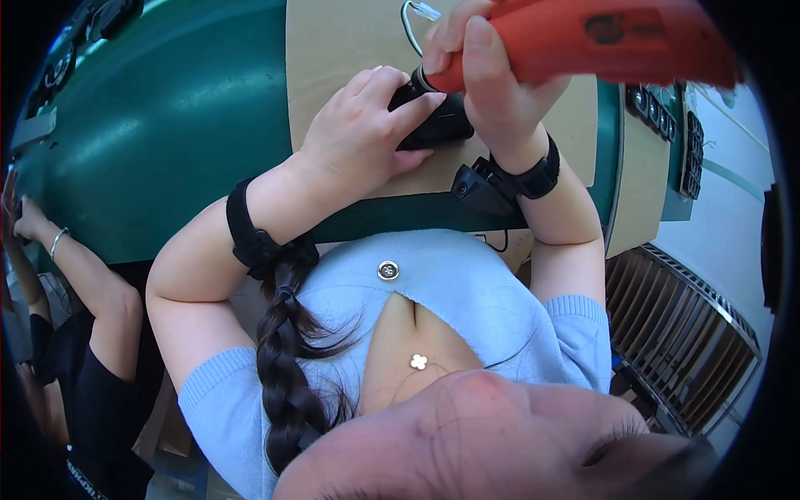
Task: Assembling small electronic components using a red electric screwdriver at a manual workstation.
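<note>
A red electric screwdriver (pixel 617 37) lies in my right hand (pixel 500 87), which is closed around its front end. The tool slants across the upper right, with its dark tip down on a black housing (pixel 446 123). My left hand (pixel 354 125) grips that housing from the left, fingers and thumb curled about its side. Just where the tip meets the part, my fingers partly hide it. A white cable connector (pixel 426 12) on a thin wire sticks out beyond the housing. Beneath both hands is a brown cardboard sheet (pixel 333 50).
The green work surface (pixel 167 158) stretches to the left, where a co-worker's hand (pixel 33 218) rests near the edge. Several black parts (pixel 650 114) stand in a row at the right. Below them is a slatted rack (pixel 679 321). Black straps with small devices circle both my wrists.
</note>
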Action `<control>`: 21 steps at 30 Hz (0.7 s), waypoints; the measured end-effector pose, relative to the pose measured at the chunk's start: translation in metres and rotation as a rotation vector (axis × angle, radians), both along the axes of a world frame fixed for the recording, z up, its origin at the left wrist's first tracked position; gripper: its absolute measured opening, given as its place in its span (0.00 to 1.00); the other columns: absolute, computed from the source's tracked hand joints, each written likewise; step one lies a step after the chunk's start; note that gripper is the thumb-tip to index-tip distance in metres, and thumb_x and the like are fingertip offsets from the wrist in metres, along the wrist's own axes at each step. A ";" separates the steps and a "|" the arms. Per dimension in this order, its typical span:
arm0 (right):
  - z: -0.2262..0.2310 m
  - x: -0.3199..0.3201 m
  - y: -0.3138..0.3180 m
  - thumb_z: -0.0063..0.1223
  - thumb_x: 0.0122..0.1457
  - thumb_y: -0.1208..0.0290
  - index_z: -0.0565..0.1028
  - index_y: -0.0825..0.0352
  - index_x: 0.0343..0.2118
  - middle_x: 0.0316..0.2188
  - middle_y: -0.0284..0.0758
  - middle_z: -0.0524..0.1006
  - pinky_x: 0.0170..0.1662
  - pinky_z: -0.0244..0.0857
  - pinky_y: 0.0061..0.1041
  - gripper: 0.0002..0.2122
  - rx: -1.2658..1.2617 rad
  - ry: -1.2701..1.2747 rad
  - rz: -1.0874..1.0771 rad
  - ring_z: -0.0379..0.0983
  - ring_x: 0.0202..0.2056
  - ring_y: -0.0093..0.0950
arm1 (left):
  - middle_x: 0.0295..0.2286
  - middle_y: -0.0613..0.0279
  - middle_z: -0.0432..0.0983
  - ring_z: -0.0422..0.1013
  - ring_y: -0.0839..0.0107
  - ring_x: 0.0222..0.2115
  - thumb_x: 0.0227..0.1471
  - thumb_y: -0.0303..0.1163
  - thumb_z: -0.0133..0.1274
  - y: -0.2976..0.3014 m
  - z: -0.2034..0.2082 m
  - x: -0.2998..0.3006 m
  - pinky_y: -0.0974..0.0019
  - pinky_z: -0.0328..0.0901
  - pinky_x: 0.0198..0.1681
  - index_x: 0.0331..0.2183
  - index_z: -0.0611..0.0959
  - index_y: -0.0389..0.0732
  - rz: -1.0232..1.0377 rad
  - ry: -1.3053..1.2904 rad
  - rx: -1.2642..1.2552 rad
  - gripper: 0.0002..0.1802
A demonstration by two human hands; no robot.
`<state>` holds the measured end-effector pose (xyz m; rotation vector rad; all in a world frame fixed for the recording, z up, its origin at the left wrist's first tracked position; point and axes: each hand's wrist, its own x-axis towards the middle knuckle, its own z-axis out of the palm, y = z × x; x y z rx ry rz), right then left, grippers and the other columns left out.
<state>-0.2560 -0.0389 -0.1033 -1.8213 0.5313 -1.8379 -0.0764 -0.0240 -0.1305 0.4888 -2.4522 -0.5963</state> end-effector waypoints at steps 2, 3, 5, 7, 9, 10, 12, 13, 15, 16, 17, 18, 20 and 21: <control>0.002 -0.002 -0.002 0.53 0.60 0.79 0.63 0.69 0.48 0.28 0.37 0.74 0.25 0.68 0.21 0.15 -0.187 -0.222 0.119 0.71 0.21 0.23 | 0.42 0.53 0.70 0.70 0.55 0.44 0.34 0.36 0.71 -0.002 0.001 -0.002 0.58 0.69 0.47 0.50 0.81 0.49 0.032 -0.003 -0.010 0.35; 0.022 0.003 0.013 0.53 0.61 0.77 0.63 0.69 0.51 0.29 0.38 0.74 0.28 0.69 0.23 0.17 -0.028 -0.287 0.043 0.72 0.23 0.26 | 0.42 0.53 0.70 0.70 0.55 0.44 0.34 0.36 0.71 -0.005 0.001 -0.001 0.58 0.69 0.47 0.50 0.81 0.49 0.034 -0.002 -0.011 0.35; 0.051 0.003 0.044 0.52 0.63 0.73 0.62 0.69 0.56 0.31 0.39 0.74 0.32 0.71 0.28 0.20 0.295 -0.416 -0.120 0.74 0.27 0.31 | 0.42 0.53 0.70 0.70 0.56 0.43 0.34 0.36 0.71 -0.005 0.001 0.001 0.58 0.69 0.46 0.50 0.81 0.49 0.045 -0.004 -0.005 0.35; 0.055 -0.022 0.063 0.51 0.63 0.71 0.64 0.67 0.54 0.31 0.39 0.75 0.32 0.70 0.30 0.18 0.291 -0.350 -0.142 0.74 0.27 0.31 | 0.41 0.54 0.70 0.70 0.56 0.43 0.35 0.36 0.71 -0.001 0.002 0.003 0.58 0.69 0.46 0.50 0.81 0.49 0.040 -0.004 0.000 0.36; 0.056 -0.042 0.073 0.49 0.64 0.67 0.68 0.65 0.51 0.29 0.38 0.76 0.33 0.69 0.34 0.14 0.276 -0.213 -0.173 0.74 0.26 0.32 | 0.41 0.54 0.70 0.70 0.56 0.43 0.35 0.36 0.72 -0.002 0.004 0.002 0.58 0.69 0.46 0.50 0.81 0.49 0.044 -0.013 -0.001 0.35; 0.052 -0.043 0.077 0.49 0.64 0.67 0.68 0.65 0.51 0.29 0.38 0.76 0.33 0.69 0.34 0.14 0.275 -0.213 -0.176 0.74 0.26 0.32 | 0.41 0.54 0.71 0.70 0.56 0.43 0.35 0.37 0.72 -0.003 0.004 0.001 0.58 0.69 0.46 0.50 0.81 0.49 0.049 -0.017 -0.001 0.35; 0.039 -0.038 0.092 0.46 0.63 0.70 0.65 0.63 0.53 0.28 0.36 0.75 0.29 0.68 0.31 0.16 0.290 -0.156 -0.232 0.72 0.24 0.29 | 0.41 0.54 0.71 0.70 0.56 0.43 0.35 0.36 0.72 -0.005 0.003 0.003 0.58 0.69 0.46 0.50 0.81 0.50 0.037 -0.018 -0.005 0.35; 0.035 -0.036 0.096 0.45 0.63 0.71 0.64 0.62 0.54 0.28 0.35 0.75 0.28 0.67 0.30 0.17 0.298 -0.129 -0.257 0.71 0.22 0.27 | 0.41 0.54 0.71 0.70 0.56 0.43 0.35 0.36 0.72 -0.006 0.003 0.004 0.58 0.69 0.46 0.50 0.81 0.50 0.036 -0.018 -0.010 0.35; 0.031 -0.033 0.095 0.45 0.63 0.71 0.64 0.63 0.54 0.28 0.35 0.75 0.27 0.67 0.30 0.16 0.282 -0.118 -0.260 0.71 0.22 0.27 | 0.41 0.54 0.71 0.70 0.56 0.43 0.36 0.36 0.72 -0.008 0.002 0.005 0.58 0.70 0.46 0.50 0.81 0.50 0.029 -0.021 -0.014 0.35; 0.029 -0.032 0.093 0.45 0.63 0.71 0.64 0.63 0.54 0.27 0.35 0.75 0.26 0.67 0.30 0.16 0.266 -0.106 -0.249 0.71 0.21 0.27 | 0.41 0.54 0.71 0.70 0.56 0.43 0.36 0.36 0.71 -0.008 0.003 0.005 0.58 0.70 0.46 0.50 0.81 0.50 0.033 -0.024 -0.011 0.35; 0.028 -0.031 0.092 0.45 0.63 0.71 0.65 0.63 0.53 0.27 0.35 0.75 0.26 0.68 0.29 0.16 0.250 -0.093 -0.238 0.70 0.21 0.27 | 0.42 0.54 0.71 0.70 0.56 0.43 0.36 0.36 0.71 -0.008 0.003 0.006 0.58 0.70 0.46 0.50 0.81 0.50 0.038 -0.027 -0.008 0.35; 0.027 -0.030 0.092 0.45 0.63 0.71 0.65 0.63 0.53 0.27 0.35 0.75 0.26 0.68 0.29 0.16 0.250 -0.096 -0.240 0.70 0.21 0.27 | 0.42 0.54 0.71 0.70 0.56 0.42 0.36 0.36 0.71 -0.008 0.003 0.005 0.58 0.70 0.47 0.50 0.81 0.50 0.043 -0.030 -0.005 0.35; 0.025 -0.028 0.090 0.45 0.63 0.71 0.65 0.63 0.53 0.27 0.35 0.75 0.26 0.68 0.29 0.16 0.243 -0.088 -0.232 0.71 0.21 0.27 | 0.42 0.54 0.71 0.70 0.56 0.42 0.36 0.36 0.71 -0.008 0.002 0.005 0.58 0.70 0.47 0.50 0.81 0.50 0.040 -0.033 -0.005 0.35; 0.025 -0.028 0.090 0.45 0.63 0.71 0.65 0.63 0.53 0.27 0.35 0.75 0.26 0.69 0.29 0.15 0.240 -0.082 -0.225 0.71 0.21 0.27 | 0.42 0.54 0.71 0.70 0.56 0.42 0.36 0.36 0.71 -0.008 0.002 0.005 0.58 0.70 0.47 0.50 0.81 0.50 0.041 -0.032 -0.003 0.35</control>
